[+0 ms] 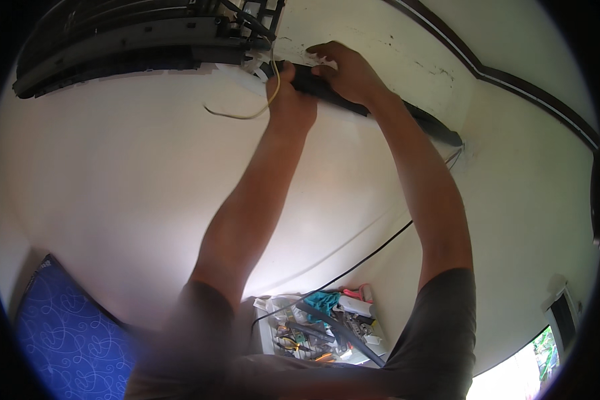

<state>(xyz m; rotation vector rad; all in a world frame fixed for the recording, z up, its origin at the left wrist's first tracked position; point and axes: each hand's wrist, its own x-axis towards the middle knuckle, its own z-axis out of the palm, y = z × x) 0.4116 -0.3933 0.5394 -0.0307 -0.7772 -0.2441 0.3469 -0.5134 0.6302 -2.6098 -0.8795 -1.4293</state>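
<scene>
A black insulated pipe (343, 100) runs along the wall, high up, from the dark wall-mounted unit (133, 50) to the corner at the right. My left hand (292, 100) is closed around the pipe's left end, thumb up, close to the unit. Just right of it, my right hand (353, 73) arches over the pipe with its index finger stretched out and apart from the thumb, which is at the pipe. A small pale patch shows between those fingers; I cannot tell what it is. A thin pale wire (275, 90) dangles from the unit past my left hand.
Below, a pale bin (265, 333) holds tools, a teal cloth and tubing. A black cable (360, 263) slants across the wall toward it. A blue patterned panel (73, 333) stands at lower left. Dark trim (533, 83) edges the ceiling, and a bright window (520, 367) is at lower right.
</scene>
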